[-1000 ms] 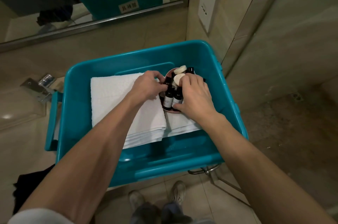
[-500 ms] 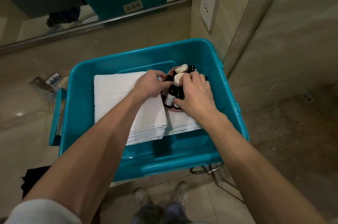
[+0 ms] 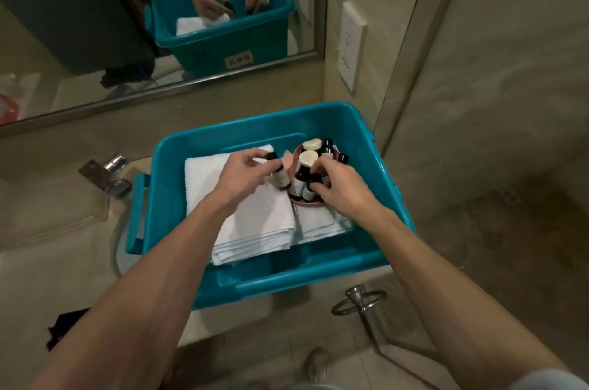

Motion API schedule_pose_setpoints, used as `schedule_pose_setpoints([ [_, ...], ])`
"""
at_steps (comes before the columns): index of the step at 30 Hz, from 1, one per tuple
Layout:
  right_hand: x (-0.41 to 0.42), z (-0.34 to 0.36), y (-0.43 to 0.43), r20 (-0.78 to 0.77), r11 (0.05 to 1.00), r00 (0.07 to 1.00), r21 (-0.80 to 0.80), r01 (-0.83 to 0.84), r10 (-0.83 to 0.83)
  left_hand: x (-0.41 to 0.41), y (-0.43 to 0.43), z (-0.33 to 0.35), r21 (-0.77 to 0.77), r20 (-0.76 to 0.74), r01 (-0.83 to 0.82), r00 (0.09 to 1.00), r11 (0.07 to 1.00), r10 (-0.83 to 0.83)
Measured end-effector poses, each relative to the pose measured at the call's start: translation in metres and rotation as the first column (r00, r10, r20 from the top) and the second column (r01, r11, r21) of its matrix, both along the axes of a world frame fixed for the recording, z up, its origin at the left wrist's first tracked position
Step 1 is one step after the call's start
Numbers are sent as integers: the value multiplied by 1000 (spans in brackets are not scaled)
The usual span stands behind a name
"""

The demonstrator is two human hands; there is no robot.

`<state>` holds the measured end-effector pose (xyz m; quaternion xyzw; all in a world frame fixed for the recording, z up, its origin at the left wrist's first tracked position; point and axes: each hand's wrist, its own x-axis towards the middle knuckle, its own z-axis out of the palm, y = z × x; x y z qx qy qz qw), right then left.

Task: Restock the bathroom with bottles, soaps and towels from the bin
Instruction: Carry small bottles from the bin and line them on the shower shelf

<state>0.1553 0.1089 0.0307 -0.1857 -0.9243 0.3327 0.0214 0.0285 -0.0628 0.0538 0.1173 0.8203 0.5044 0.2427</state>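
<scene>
Two stacks of folded white terry towels [image 3: 255, 224] lay in the glossy teal plastic bin [image 3: 165, 198]. Above them the left hand [image 3: 242, 176] pinched a small dark bottle [image 3: 279, 175], its pale label unreadable. The right hand [image 3: 344, 188] gripped another bottle [image 3: 309, 188] standing in a round pink dish [image 3: 306, 202] beside disc-shaped soaps [image 3: 307, 158].

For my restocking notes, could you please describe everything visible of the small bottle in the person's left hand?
The small bottle is dark with a black cap and a pale label whose print is unreadable. The left hand pinches it near the cap, tilted, over the folded white towel, just left of the pink dish.
</scene>
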Motion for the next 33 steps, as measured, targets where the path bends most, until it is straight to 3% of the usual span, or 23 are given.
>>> schedule_pose_setpoints([
  [3,5,13,-10,-62,998,996,-4,57,-57,10,-22,18,53,6,27,1000,998,-27],
  [8,30,45,-28,-182,944,952,-268,193,-246,16,-48,44,161,60,117,990,980,-128],
  [16,130,136,-93,-355,670,666,-680,298,-656,59,-60,88,347,88,381,897,857,-434],
  [22,231,190,-148,-387,498,378,-826,264,-841,149,-38,126,535,74,582,690,612,-720],
  [27,326,223,-184,-427,482,229,-811,332,-875,252,-13,161,604,19,674,520,424,-854],
  [33,436,251,-204,-480,432,10,-780,452,-877,382,6,205,617,-104,776,246,132,-964],
])
